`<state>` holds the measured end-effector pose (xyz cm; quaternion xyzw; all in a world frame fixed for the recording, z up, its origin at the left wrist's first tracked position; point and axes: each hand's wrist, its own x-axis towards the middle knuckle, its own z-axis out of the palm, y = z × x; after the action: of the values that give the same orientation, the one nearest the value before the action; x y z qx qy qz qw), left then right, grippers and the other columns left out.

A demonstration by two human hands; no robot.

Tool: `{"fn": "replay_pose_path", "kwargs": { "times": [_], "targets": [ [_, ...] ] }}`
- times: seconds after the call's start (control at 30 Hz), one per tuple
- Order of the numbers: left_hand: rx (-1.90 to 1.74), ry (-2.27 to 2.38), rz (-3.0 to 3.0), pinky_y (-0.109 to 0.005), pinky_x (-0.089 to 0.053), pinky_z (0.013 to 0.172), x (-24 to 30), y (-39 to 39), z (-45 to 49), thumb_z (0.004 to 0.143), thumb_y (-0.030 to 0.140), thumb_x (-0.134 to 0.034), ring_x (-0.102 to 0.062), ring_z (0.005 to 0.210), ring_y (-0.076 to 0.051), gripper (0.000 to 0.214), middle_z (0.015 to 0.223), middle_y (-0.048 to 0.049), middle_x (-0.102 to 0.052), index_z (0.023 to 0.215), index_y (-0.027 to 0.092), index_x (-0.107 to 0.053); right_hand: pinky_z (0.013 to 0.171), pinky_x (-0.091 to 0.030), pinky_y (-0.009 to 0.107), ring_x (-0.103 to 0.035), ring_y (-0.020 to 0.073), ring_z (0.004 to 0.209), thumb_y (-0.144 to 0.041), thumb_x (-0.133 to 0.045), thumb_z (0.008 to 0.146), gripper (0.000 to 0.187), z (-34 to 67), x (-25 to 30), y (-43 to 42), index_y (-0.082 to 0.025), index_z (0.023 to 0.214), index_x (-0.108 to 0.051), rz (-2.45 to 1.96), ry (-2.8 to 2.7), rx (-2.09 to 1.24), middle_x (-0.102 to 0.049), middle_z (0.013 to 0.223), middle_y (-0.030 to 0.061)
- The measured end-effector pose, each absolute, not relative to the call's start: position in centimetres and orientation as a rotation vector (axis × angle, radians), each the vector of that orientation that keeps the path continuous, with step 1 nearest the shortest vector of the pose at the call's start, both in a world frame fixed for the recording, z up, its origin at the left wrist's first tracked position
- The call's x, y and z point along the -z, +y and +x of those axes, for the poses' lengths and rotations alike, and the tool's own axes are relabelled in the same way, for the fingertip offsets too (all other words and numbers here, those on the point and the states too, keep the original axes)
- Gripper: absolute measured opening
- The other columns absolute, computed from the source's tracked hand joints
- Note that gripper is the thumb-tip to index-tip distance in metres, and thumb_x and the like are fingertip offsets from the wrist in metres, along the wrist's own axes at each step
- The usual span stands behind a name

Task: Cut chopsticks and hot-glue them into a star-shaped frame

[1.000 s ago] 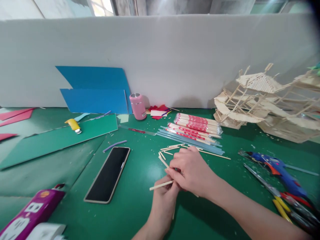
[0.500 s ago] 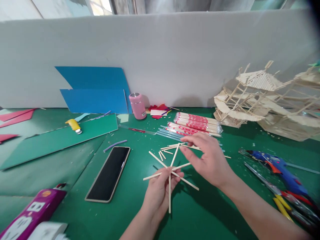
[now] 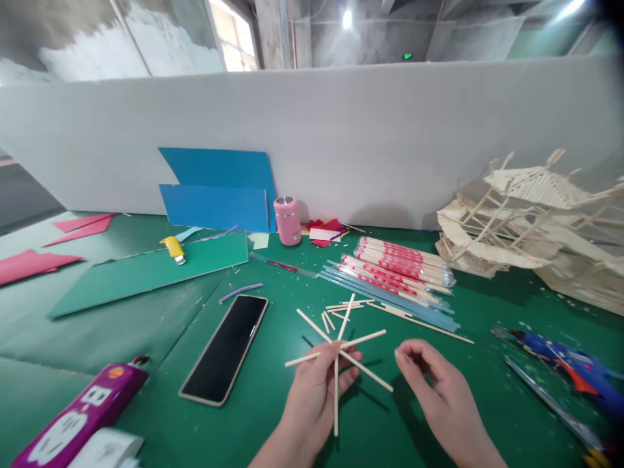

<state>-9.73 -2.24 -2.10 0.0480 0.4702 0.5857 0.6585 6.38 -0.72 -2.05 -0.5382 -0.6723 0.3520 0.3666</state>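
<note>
My left hand (image 3: 312, 396) pinches a star of thin wooden sticks (image 3: 341, 354) crossed at one middle point, held just above the green table (image 3: 121, 338). My right hand (image 3: 439, 390) hovers to the right of the star, empty, fingers loosely curled and apart. Beyond the star lie several loose short sticks (image 3: 341, 309) and wrapped packs of chopsticks (image 3: 400, 263) on blue strips.
A black phone (image 3: 225, 348) lies left of my hands, a purple box (image 3: 80, 419) at the lower left. A pink can (image 3: 287, 221), blue card sheets (image 3: 219, 192) and a yellow cutter (image 3: 173, 249) sit further back. Wooden stick models (image 3: 531, 214) stand right; a blue glue gun (image 3: 570, 364) lies nearby.
My right hand drew off the sticks, went up towards the chopstick packs, then came back down beside the star, empty. The sticks now fan out in my left hand. The camera tilted up.
</note>
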Motion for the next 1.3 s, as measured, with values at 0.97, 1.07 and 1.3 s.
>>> {"fn": "replay_pose_path", "kwargs": {
  "times": [0.97,1.07,1.3],
  "targets": [
    [-1.126,1.073,0.487,-0.017,-0.039,0.049,4.1,-3.9,-7.6,0.063,0.034,-0.067,-0.047,0.048,-0.007,0.026,0.054,-0.0029,-0.055,0.064,0.008,-0.065,0.054,-0.034,0.022,-0.045,0.0088,0.055,-0.041,-0.054,0.076,0.031,5.8,1.3,3.4,-0.013,0.069,-0.067,-1.113,-1.554,-1.744,-0.058,0.059,0.0011],
    [-1.138,1.066,0.513,-0.017,-0.039,0.049,4.0,-3.9,-7.7,0.064,0.034,-0.067,-0.047,0.049,-0.007,0.026,0.056,-0.0031,-0.055,0.064,0.008,-0.066,0.054,-0.034,0.022,-0.045,0.0086,0.056,-0.04,-0.054,0.076,0.03,5.7,1.2,3.3,-0.013,0.07,-0.068,-1.107,-1.535,-1.748,-0.059,0.062,0.0015],
    [-1.136,1.076,0.498,-0.018,-0.04,0.05,3.6,-3.9,-7.7,0.064,0.033,-0.067,-0.047,0.049,-0.008,0.024,0.055,-0.0026,-0.055,0.063,0.009,-0.066,0.052,-0.032,0.021,-0.044,0.0078,0.054,-0.041,-0.055,0.075,0.031,5.6,1.5,3.3,-0.013,0.07,-0.068,-1.112,-1.51,-1.761,-0.057,0.058,-0.0001]
  ]
}}
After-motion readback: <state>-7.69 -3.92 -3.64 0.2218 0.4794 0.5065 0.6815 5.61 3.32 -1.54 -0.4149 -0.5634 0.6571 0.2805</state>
